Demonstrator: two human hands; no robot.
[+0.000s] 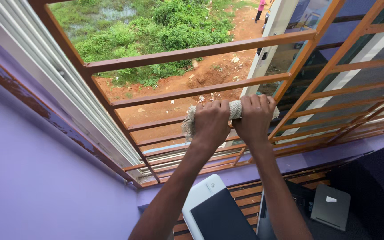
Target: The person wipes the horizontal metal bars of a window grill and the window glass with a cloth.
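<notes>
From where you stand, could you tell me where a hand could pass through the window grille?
Open gaps lie between the orange bars above both hands. The bar gripped by the left hand and right hand is taken up by the rolled cloth. Lower bars sit closer together.

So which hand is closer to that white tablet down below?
Left. The left hand grips the rolled cloth almost straight above the white tablet; the right hand grips it further right, above the laptop.
</notes>
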